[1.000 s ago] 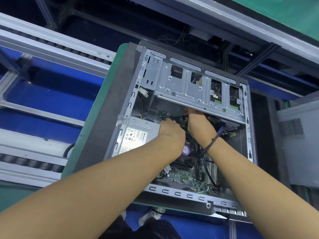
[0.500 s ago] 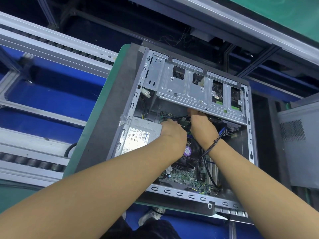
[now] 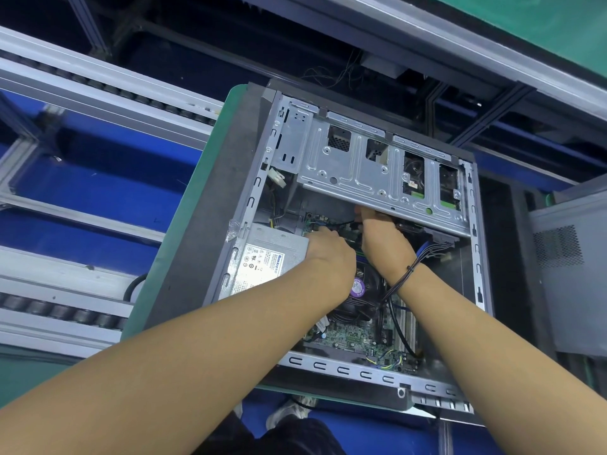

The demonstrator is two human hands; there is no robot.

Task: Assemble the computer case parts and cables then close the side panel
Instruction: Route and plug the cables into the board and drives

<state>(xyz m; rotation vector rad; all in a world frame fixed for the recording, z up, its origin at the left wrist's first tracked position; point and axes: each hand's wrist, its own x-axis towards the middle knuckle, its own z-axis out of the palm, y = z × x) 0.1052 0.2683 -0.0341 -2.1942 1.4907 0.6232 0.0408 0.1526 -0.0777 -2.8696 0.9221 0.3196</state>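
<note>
Head view: L hand (image 3: pixel 328 252), R hand (image 3: pixel 382 239) tight under drive-cage edge (image 3: pixel 328 189), grips unclear.

Aluminium roller conveyor rails (image 3: pixel 98 90) cross a blue floor (image 3: pixel 98 188).

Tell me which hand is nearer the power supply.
Left. The left hand sits at the edge of the power supply; the right hand is beyond it, under the drive cage.

Roller conveyor (image 3: pixel 65 310) left; grey cabinet (image 3: pixel 571 284) right.
</note>
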